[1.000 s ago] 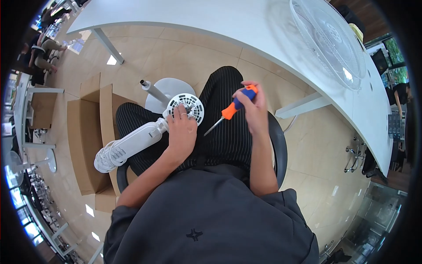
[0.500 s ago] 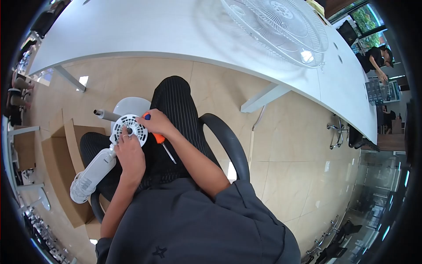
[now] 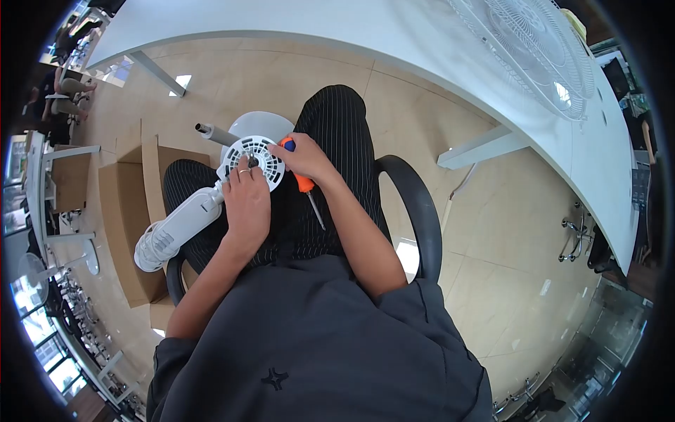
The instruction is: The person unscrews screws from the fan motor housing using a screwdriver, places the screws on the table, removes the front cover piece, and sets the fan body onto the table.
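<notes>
The person sits with a dark shirt (image 3: 316, 344) and striped trousers (image 3: 330, 119) in the foreground. A white fan body (image 3: 190, 219) lies slanted across the lap, a bundled white cord (image 3: 151, 251) at its lower end and a round vented housing (image 3: 271, 166) at its upper end, above the knees. The left hand (image 3: 247, 204) rests on the housing, fingers close together near the dark central shaft; whether they grip the shaft cannot be told. The right hand (image 3: 308, 156) is at the housing's right edge, fingers clamped on an orange and blue screwdriver (image 3: 305, 184). The screwdriver's blade points back toward the person, away from the housing; contact between the right fingertips and the housing cannot be confirmed.

A black armrest (image 3: 423, 218) stands to the right. Left of the lap is an open cardboard box (image 3: 125, 225) on the tiled floor (image 3: 506, 232). Beyond the knees are a white round base (image 3: 264, 124) and a grey pole (image 3: 221, 135) with a dark tip. Farther out, a white desk (image 3: 316, 17) carries a wire fan guard (image 3: 524, 49) at right. A seated person (image 3: 67, 95), partly visible, is at far left.
</notes>
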{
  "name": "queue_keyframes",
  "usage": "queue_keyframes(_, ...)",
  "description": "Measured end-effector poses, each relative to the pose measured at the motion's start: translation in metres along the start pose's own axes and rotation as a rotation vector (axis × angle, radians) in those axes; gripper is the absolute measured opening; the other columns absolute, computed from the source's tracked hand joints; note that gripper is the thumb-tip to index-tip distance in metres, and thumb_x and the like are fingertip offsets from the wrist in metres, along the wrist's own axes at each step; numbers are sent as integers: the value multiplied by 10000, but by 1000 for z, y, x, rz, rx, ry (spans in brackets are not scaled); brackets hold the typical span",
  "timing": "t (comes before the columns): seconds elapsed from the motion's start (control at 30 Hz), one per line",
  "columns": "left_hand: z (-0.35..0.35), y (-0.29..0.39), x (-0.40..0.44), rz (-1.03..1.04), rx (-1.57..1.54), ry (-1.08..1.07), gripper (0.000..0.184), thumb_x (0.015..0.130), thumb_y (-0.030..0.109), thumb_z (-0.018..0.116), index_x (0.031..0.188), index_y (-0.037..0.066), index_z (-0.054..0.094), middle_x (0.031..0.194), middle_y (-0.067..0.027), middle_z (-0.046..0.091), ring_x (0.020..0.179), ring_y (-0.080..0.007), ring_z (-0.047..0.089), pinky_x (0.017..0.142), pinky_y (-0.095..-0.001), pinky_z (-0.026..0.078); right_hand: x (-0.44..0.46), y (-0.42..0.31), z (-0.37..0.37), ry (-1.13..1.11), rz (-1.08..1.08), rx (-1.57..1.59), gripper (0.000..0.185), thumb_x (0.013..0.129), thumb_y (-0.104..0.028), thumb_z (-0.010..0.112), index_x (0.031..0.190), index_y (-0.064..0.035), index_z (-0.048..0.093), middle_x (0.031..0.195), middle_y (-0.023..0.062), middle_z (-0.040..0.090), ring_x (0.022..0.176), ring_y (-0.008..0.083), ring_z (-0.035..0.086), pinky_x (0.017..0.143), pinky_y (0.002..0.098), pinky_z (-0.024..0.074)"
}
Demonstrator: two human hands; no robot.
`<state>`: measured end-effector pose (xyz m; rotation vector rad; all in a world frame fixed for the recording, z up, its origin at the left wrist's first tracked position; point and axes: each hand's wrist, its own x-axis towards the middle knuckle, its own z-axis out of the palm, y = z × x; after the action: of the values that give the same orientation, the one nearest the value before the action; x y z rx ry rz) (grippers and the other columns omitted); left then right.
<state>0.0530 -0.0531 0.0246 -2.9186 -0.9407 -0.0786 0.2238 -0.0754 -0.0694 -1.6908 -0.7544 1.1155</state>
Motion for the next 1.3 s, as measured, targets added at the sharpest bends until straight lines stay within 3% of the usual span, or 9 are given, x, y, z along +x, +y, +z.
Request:
queue_keyframes(0.13,-2,-9,0,26,-60,-7,175,939,90,634,1074,-10,681,1367,-281,585,1187,-409,583,939,-524,467,0,-1,1,0,9,20,532,848,-458,765,954,58,693,866,245,720,831,360,722,770,434,548)
queue_keyframes(0.2,-7,-10,2,-21,-126,-35,171,947,108,643,1060,2,717,1344,-268,611,1169,-404,598,932,-521,471,0,2,2,25,-48,-41,399,927,-367,748,963,25,682,743,87,675,634,164,648,612,318,519)
queue_keyframes(0.33,-2,-14,1,4,-141,-14,205,833,30,649,1027,1,711,1387,-270,576,1174,-397,587,923,-551,450,-1,3,4,38,-45,-25,398,928,-363,747,963,27,679,755,88,679,639,166,654,628,313,529)
queue_keyframes(0.47,-4,-1,2,28,-40,-6,228,830,35,652,1043,-33,694,1379,-285,577,1161,-388,601,915,-537,463,-3,1,3,22,-57,-14,396,930,-357,746,974,31,679,757,90,678,640,162,653,630,304,530)
queue_keyframes(0.53,-8,8,5,4,118,-57,240,827,47,661,1044,-53,681,1385,-282,577,1153,-361,617,908,-503,483,-2,2,2,-13,-2,18,529,871,-458,750,994,53,691,910,242,727,863,350,727,794,426,550)
queue_keyframes(0.7,5,11,8,49,310,-10,232,870,91,633,1063,-25,687,1315,-318,610,1038,-319,652,856,-373,538,-1,6,4,19,-79,40,453,880,-401,771,960,38,689,851,211,726,775,314,733,718,399,558)
queue_keyframes(0.87,-6,-6,9,96,99,-105,308,871,59,615,1167,-27,630,1395,-365,530,1160,-393,609,961,-448,502,-10,-4,-3,-23,-66,72,385,930,-353,750,987,20,670,754,120,682,634,185,674,615,340,538)
queue_keyframes(1.13,-1,-42,5,183,-137,3,208,919,173,698,1076,49,644,1317,-208,604,1208,-375,569,994,-482,458,-17,-10,0,7,-89,137,310,941,-271,752,1017,19,669,770,71,666,637,128,630,596,298,513)
queue_keyframes(1.3,9,-62,-6,154,-523,230,280,797,206,852,1001,111,687,1290,-79,676,1188,-285,607,1001,-433,428,-45,-38,-19,222,-214,484,167,928,-78,683,1069,-29,608,777,34,598,670,95,585,593,252,469)
